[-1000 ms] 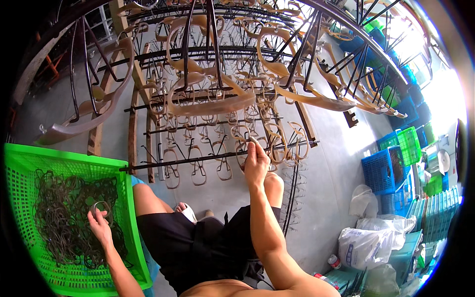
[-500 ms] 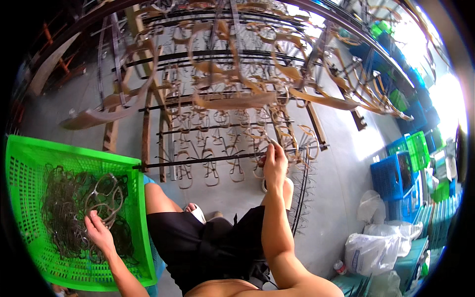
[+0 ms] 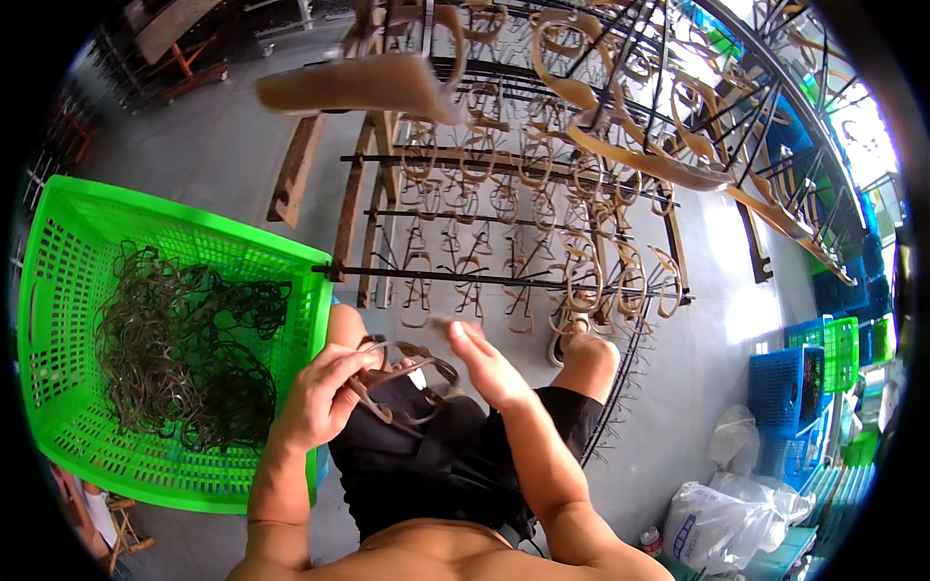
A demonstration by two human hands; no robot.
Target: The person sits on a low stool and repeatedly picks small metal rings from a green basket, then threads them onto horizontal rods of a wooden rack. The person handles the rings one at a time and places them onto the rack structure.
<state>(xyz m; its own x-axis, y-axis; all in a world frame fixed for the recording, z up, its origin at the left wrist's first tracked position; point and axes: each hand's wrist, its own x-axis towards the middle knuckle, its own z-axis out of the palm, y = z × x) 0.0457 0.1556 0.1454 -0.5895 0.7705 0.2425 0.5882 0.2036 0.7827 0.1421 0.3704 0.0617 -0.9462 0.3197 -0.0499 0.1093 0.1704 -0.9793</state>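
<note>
My left hand [image 3: 325,392] is closed on translucent brown eyeglass frames [image 3: 417,420], held above my lap; whether it is one frame or a pair overlapping is hard to tell. Just to the right, my right hand [image 3: 492,368] points toward them with its fingers stretched out and slightly blurred; I make out nothing gripped in it. At my left stands a green plastic basket [image 3: 194,494], with a tangled heap of dark eyeglass frames [image 3: 155,349] inside. In front of me is a rack [image 3: 436,276] of dark rods, from which many similar frames [image 3: 504,203] hang in rows.
Large frames [image 3: 668,160] hang close overhead from an upper bar. Wooden posts [image 3: 349,213] support the rods. Along the right lie blue crates [image 3: 775,392], a green crate [image 3: 841,353] and white plastic bags [image 3: 727,528]. A spiky rod [image 3: 620,397] slants past my right knee.
My left hand has come out of the basket to above my lap, bringing the eyeglass frames. My right hand has drawn back from the rack, down and left toward them.
</note>
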